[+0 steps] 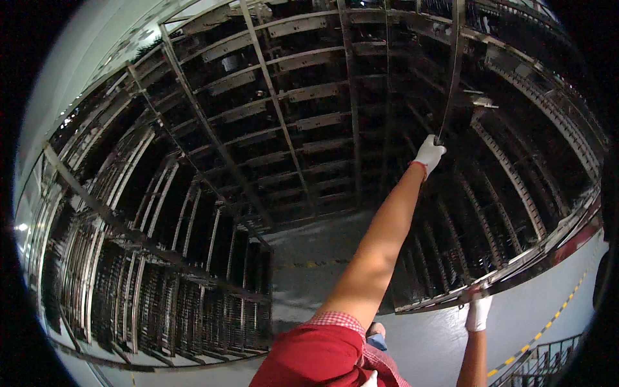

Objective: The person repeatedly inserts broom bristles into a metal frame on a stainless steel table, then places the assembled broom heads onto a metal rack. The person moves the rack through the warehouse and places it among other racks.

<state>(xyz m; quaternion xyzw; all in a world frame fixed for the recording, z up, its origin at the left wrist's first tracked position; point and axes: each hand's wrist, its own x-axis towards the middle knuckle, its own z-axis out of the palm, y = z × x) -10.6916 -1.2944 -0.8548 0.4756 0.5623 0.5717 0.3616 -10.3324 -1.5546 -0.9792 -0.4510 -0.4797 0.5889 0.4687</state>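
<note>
My left hand point(430, 153), in a white glove, reaches far forward and is closed around an upright metal post point(451, 84) of a tall dark rack. Lower and to the right, my right hand point(478, 314), also gloved in white, grips the long edge rail point(516, 266) of the same rack. Its fingertips are partly hidden at the rail. Inside, the rack point(500, 168) has several rows of toothed metal strips. A small pale object point(482, 102) shows near the post, too blurred to name.
More slotted metal racks stand ahead point(316, 120) and at the left point(138, 284). Grey floor point(419, 345) shows between them, with a yellow-and-black line point(545, 327) at the right. A dark metal frame point(548, 361) stands at the lower right corner.
</note>
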